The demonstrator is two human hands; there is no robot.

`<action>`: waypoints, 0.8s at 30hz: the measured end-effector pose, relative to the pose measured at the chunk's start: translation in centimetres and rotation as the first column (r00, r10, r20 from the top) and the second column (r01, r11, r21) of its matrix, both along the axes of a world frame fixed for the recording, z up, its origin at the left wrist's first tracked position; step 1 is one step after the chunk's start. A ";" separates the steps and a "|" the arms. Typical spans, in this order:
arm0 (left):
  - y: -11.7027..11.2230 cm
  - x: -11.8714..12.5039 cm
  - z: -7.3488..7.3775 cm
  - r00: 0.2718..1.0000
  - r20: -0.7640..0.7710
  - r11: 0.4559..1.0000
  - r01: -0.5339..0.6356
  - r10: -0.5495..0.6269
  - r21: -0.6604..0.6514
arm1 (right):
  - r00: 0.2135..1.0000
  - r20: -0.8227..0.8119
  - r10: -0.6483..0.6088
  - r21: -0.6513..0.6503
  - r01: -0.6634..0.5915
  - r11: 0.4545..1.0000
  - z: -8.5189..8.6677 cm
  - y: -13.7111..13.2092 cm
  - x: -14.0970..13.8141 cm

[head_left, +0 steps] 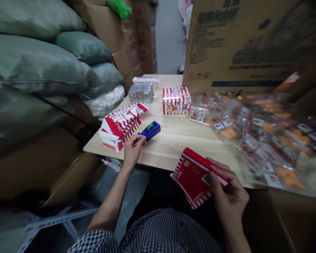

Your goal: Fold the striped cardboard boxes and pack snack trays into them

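My left hand is closed in a pinch at the near end of a blue tape dispenser with a green roll core. What lies between those fingertips is too small to make out. The dispenser sits on the wooden table. In my right hand is a red, white-striped cardboard box, partly flattened and tilted, over the table's front edge. My thumb lies on its face and my fingers are behind it. Left of the dispenser lies a stack of flat red-and-white striped boxes.
A folded striped box stands farther back on the table. Many clear packets with orange contents cover the right side. Clear plastic packs sit at the back left. Large sacks and a big carton border the table.
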State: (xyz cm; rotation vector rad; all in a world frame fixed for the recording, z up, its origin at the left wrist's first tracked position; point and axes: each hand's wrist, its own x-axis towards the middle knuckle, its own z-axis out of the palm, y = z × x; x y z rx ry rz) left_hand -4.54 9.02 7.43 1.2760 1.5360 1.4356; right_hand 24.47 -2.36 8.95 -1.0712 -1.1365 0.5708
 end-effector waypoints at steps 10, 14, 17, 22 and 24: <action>-11.1 13.2 6.6 0.758 0.581 0.916 0.398 -0.297 -0.051 | 0.955 0.276 0.109 0.105 -0.143 0.984 0.6 -1.6 -1.2; -11.4 13.0 6.1 0.722 0.652 0.923 0.375 -0.233 -0.085 | 0.941 0.313 0.130 0.137 -0.181 0.974 -0.2 -2.6 -2.0; -11.9 12.2 5.4 0.735 0.652 0.915 0.372 -0.187 -0.158 | 0.929 0.341 0.144 0.149 -0.205 0.967 -0.9 -3.3 -2.6; -12.4 11.4 3.2 0.860 0.461 0.917 0.341 -0.217 -0.205 | 0.937 0.300 0.180 0.125 -0.226 0.966 -0.2 -3.8 -2.7; -12.1 11.0 2.6 0.971 0.192 0.982 0.164 -0.144 -0.093 | 0.946 0.244 0.213 0.062 -0.234 0.970 0.4 -3.7 -2.4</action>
